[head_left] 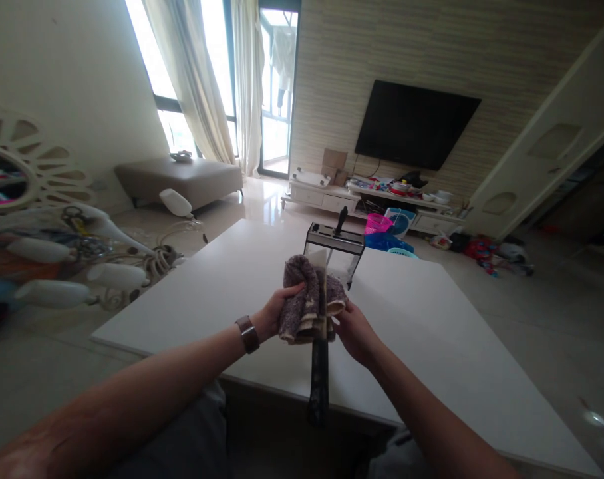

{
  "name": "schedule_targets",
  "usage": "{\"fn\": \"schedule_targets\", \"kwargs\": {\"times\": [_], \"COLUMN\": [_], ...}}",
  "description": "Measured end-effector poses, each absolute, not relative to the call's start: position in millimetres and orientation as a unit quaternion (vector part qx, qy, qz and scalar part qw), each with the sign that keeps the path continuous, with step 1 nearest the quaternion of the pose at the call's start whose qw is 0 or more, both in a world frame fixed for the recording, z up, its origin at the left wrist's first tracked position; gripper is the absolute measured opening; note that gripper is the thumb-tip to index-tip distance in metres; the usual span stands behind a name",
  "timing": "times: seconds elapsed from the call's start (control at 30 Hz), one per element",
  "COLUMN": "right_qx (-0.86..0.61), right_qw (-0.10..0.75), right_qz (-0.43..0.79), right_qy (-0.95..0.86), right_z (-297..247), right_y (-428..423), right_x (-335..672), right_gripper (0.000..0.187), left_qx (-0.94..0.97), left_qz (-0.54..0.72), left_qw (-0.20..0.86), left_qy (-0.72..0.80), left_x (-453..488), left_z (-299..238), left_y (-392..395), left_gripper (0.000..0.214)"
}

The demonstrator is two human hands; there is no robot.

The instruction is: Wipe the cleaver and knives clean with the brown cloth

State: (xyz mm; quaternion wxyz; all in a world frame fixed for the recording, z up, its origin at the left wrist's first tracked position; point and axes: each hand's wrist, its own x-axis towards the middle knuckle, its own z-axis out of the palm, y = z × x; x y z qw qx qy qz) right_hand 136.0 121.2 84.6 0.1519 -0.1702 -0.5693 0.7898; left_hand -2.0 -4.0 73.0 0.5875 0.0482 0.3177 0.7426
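Observation:
In the head view a knife points away from me, its black handle (319,382) toward my body and over the table's near edge. A brown-purple fuzzy cloth (299,306) with a pale border is folded around part of the blade (318,259), whose far end shows above it. My left hand (275,313) is closed on the cloth's left side, thumb on top. On the right side my right hand (354,329) pinches the cloth's edge; some of its fingers are hidden. Just beyond stands a clear-sided knife block (334,238) with another black handle (341,218) sticking up.
Everything is above a white table (402,332). Beyond it are a low white cabinet (314,196) with clutter, a pink basket (378,223) and a wall television (416,124). White lamp shades (117,275) lie at left, near a padded bench (179,181).

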Motion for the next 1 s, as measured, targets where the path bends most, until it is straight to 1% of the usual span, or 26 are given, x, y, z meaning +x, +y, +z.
{"fn": "schedule_targets", "kwargs": {"times": [0.07, 0.13, 0.27, 0.37, 0.5, 0.6, 0.67, 0.73, 0.8, 0.9, 1.0], "right_qx": [-0.160, -0.169, -0.195, -0.188, -0.182, -0.183, -0.192, -0.200, -0.207, -0.233, -0.270], "right_qw": [0.123, 0.089, -0.010, -0.033, -0.024, -0.010, 0.023, 0.073, 0.118, 0.155, 0.183], "right_qz": [0.809, 0.821, 0.842, 0.856, 0.865, 0.878, 0.878, 0.867, 0.854, 0.838, 0.825], "right_qy": [-0.552, -0.538, -0.503, -0.480, -0.466, -0.442, -0.438, -0.450, -0.462, -0.468, -0.461], "right_z": [85.3, 85.5, 77.4, 68.4, 62.2, 58.5, 54.0, 48.8, 45.1, 46.5, 54.6], "right_y": [113.7, 108.1, 105.0, 103.4, 98.6, 96.5, 96.7, 97.8, 99.3, 102.2, 109.8], "right_x": [136.5, 137.8, 137.5, 134.2, 131.3, 130.4, 129.4, 128.0, 126.7, 125.7, 125.2], "right_gripper": [0.039, 0.036, 0.036, 0.038, 0.038, 0.038, 0.039, 0.041, 0.044, 0.047, 0.046], "left_qx": [0.047, 0.048, 0.061, 0.075, 0.096, 0.121, 0.142, 0.172, 0.209, 0.247, 0.220], "left_qz": [0.727, 0.721, 0.723, 0.740, 0.786, 0.789, 0.785, 0.776, 0.760, 0.752, 0.743], "left_qw": [0.605, 0.613, 0.612, 0.584, 0.491, 0.442, 0.402, 0.351, 0.319, 0.344, 0.427], "left_qy": [0.321, 0.319, 0.314, 0.325, 0.364, 0.409, 0.450, 0.495, 0.526, 0.505, 0.466], "left_x": [5.9, 10.7, 17.1, 24.0, 30.8, 29.3, 25.6, 21.5, 18.6, 17.9, 19.6], "left_z": [65.2, 58.7, 54.3, 55.1, 54.6, 53.7, 53.2, 52.8, 52.6, 52.5, 52.6], "left_y": [-1.1, 0.8, 1.2, 2.3, 6.9, 7.9, 6.1, 3.0, -0.1, -1.7, 0.3], "left_gripper": [0.026, 0.025, 0.027, 0.029, 0.030, 0.035, 0.031, 0.024, 0.023, 0.030, 0.039]}}
